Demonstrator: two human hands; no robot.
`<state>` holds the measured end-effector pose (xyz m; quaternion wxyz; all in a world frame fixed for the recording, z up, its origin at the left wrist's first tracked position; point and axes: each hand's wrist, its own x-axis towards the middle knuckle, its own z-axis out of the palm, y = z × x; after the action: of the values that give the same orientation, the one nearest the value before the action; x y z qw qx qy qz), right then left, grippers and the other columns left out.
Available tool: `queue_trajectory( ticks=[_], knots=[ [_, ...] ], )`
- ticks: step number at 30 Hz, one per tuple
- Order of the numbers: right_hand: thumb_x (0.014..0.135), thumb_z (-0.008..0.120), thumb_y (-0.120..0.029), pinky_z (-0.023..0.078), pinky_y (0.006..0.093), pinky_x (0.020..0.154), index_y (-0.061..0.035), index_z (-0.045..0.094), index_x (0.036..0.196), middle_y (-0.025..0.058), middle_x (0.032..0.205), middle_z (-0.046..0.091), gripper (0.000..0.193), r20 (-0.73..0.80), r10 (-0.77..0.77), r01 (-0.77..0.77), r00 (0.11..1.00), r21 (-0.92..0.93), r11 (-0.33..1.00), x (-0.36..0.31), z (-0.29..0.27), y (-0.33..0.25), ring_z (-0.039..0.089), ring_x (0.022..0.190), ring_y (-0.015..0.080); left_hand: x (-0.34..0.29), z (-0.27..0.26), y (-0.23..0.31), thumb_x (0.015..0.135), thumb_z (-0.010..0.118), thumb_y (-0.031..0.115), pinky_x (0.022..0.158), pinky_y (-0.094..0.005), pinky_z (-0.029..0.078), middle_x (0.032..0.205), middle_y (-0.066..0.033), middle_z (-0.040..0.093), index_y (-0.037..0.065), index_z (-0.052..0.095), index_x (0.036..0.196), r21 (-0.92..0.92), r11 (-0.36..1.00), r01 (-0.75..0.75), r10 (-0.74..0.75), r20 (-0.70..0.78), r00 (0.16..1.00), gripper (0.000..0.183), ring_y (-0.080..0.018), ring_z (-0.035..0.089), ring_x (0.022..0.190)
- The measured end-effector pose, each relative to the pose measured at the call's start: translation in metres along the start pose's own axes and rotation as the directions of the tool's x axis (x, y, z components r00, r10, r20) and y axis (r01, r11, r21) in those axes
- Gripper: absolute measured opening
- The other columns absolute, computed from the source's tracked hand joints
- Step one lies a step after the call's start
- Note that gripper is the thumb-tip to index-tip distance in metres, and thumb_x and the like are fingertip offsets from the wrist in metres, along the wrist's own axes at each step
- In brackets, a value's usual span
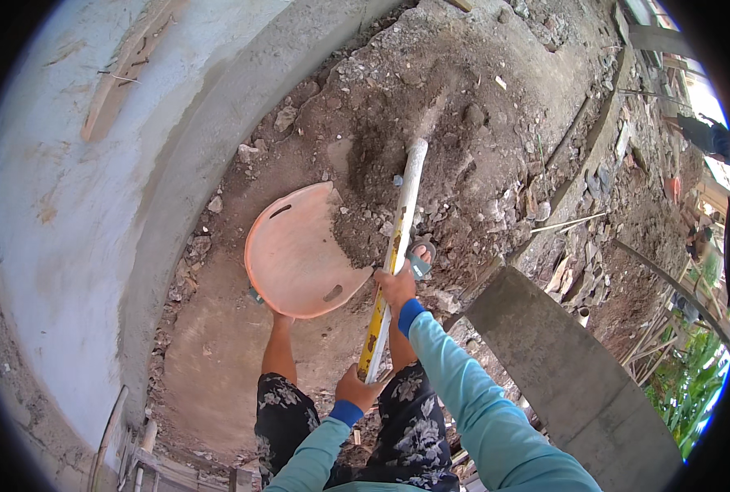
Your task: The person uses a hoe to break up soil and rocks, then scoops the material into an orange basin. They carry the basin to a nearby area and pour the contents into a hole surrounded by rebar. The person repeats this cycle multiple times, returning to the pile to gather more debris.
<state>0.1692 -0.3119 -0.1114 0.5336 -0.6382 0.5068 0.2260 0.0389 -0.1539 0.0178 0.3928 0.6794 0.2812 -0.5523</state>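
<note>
Both my hands grip a long white pole with yellow patches (399, 221), slanting away from me over the dirt. My left hand (358, 389) wraps its near end, close to my knees. Farther up the shaft my right hand (397, 289) is closed around it. The far end meets loose soil (373, 156); whether a blade is attached there I cannot tell. Left of the pole, a shallow orange plastic basin (295, 250) with two slot handles lies tilted by my left foot. Dark soil covers its right side.
A grey-based plastered wall (168, 189) curves along the left. On the right are a flat concrete slab (562, 361), rubble (574, 275) and a long plank (590, 160). My sandalled right foot (420, 257) stands beside the pole. A person's dark-clothed limb (701, 135) shows at the far right.
</note>
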Motion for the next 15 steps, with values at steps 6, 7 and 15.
queue_trajectory(
  ticks=[6, 7, 15],
  knots=[
    [0.077, 0.062, 0.001, 0.05, 0.0361, 0.043, -0.0002, 0.042, 0.114, 0.0103, 0.077, 0.054, 0.042, 0.13, 0.104, -0.135, 0.986, 0.266, 0.955, -0.085, 0.02, 0.047, 0.057, 0.049, 0.0219, -0.066, -0.025, -0.062, 0.069, 0.074, 0.032, 0.081, -0.0446, 0.054, 0.097, -0.0239, 0.068, -0.004, 0.054, 0.119, 0.316, 0.948, 0.04, -0.035, -0.024, 0.999, 0.065, -0.0357, 0.068, 0.09],
    [0.077, 0.06, 0.002, 0.05, 0.0351, 0.042, -0.0015, 0.042, 0.111, 0.0105, 0.077, 0.053, 0.038, 0.115, 0.062, -0.098, 0.991, 0.34, 0.935, -0.08, 0.011, 0.036, 0.057, 0.048, 0.0223, -0.059, -0.022, -0.056, 0.071, 0.072, 0.035, 0.078, -0.0472, 0.054, 0.096, -0.0233, 0.068, -0.001, 0.051, 0.122, 0.337, 0.941, -0.014, 0.024, -0.024, 0.999, 0.066, -0.0381, 0.068, 0.087],
    [0.092, 0.063, -0.02, 0.054, 0.04, 0.05, -0.002, 0.046, 0.099, 0.0109, 0.072, 0.055, 0.025, -0.007, -0.244, 0.216, 0.97, 0.486, 0.847, 0.185, -0.055, -0.162, 0.059, 0.056, 0.0238, 0.189, 0.004, 0.194, 0.074, 0.071, 0.019, 0.065, -0.0484, 0.055, 0.089, -0.0151, 0.066, 0.01, 0.048, 0.1, 0.56, 0.756, -0.339, 0.584, -0.342, 0.736, 0.036, -0.0369, 0.068, 0.076]
  ],
)
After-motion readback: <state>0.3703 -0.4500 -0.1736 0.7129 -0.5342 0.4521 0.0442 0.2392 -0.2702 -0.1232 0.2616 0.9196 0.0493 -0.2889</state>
